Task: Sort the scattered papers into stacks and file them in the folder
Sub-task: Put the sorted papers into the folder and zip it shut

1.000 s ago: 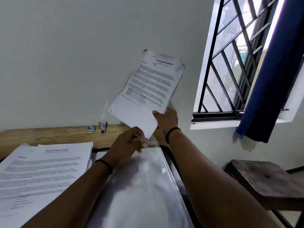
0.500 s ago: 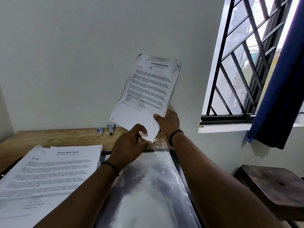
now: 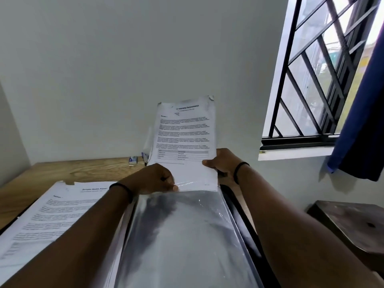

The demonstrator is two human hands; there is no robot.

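A stack of printed papers [image 3: 184, 138] stands nearly upright over the far end of the folder, its bottom edge at the mouth of a clear plastic sleeve [image 3: 182, 231]. My right hand [image 3: 220, 163] grips the stack's lower right edge, thumb on the front. My left hand [image 3: 153, 179] pinches the sleeve's top edge at the stack's lower left corner. The open folder [image 3: 239, 206] with its dark cover lies under the sleeve. A second stack of papers [image 3: 52, 215] headed as a health report lies flat on the left.
The wooden desk [image 3: 72, 171] runs to the white wall. A small box [image 3: 133, 160] and a stapler [image 3: 144, 156], partly hidden by the papers, sit at its back. A barred window [image 3: 315, 80] with a blue curtain [image 3: 365, 125] is at right, a dark stool [image 3: 351, 227] below it.
The stack in my right hand has swung from tilted to nearly upright and come down, its bottom edge now at the sleeve's mouth. My left hand kept pinching the sleeve's top edge.
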